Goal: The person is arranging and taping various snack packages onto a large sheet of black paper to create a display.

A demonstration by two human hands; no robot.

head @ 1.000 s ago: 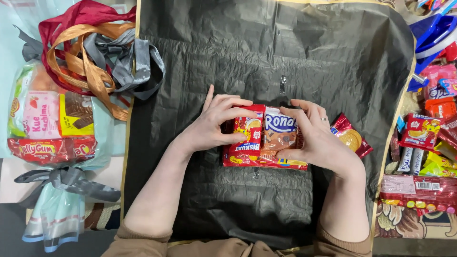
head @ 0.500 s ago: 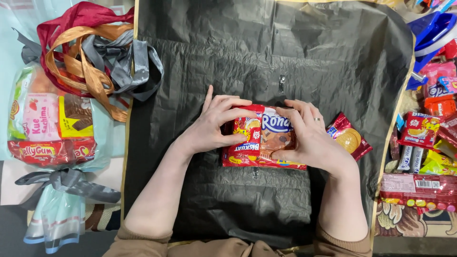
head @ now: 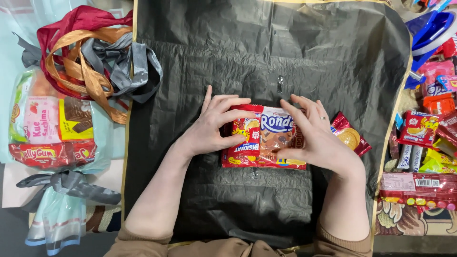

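A red and orange biscuit packet (head: 266,138) lies flat in the middle of a crumpled black wrapping sheet (head: 266,57) with a gold edge. My left hand (head: 216,123) grips the packet's left end, fingers over the top. My right hand (head: 312,135) covers the packet's right part, thumb on its front. A smaller red snack pack (head: 351,135) pokes out from under my right hand, to the right. Both forearms in tan sleeves come in from the bottom.
To the left lies a wrapped snack bundle (head: 50,128) with a grey bow (head: 66,185), and above it a pile of red, gold and grey ribbons (head: 90,57). Along the right edge is a heap of several small snack packets (head: 423,143) and a blue object (head: 431,28).
My right hand has shifted slightly left over the biscuit packet, uncovering more of the small red pack. The left hand and the packet have barely moved.
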